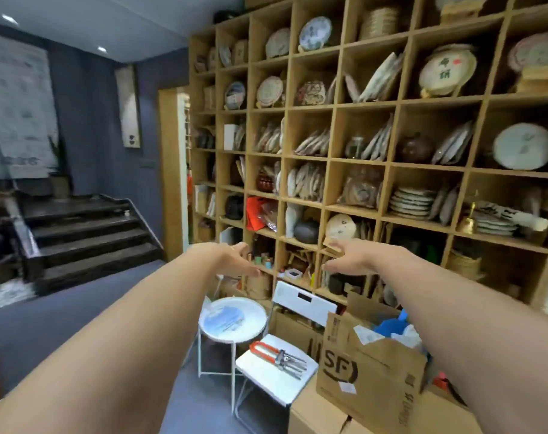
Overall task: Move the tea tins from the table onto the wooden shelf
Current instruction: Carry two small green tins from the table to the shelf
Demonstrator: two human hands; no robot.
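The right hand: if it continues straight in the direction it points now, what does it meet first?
Probably the wooden shelf. The right hand, open and empty, reaches toward the low cubbies crowded with small items. Nothing seems to lie between, though depth is unclear in this single view.

The wooden shelf (391, 104) fills the frame from 12 to 3 o'clock, a grid of square compartments. Most hold wrapped round cakes (448, 72), some upright on stands, some leaning in rows, some stacked flat. A dark round pot (415, 148) sits in one middle compartment. Toward 6 o'clock a small round white table (233, 319) stands on the grey floor (78, 308), a blue-tinted sheet (224, 319) lying flat on it. Just beside it, a white folding chair (276, 368) carries red-handled pliers (279, 358).
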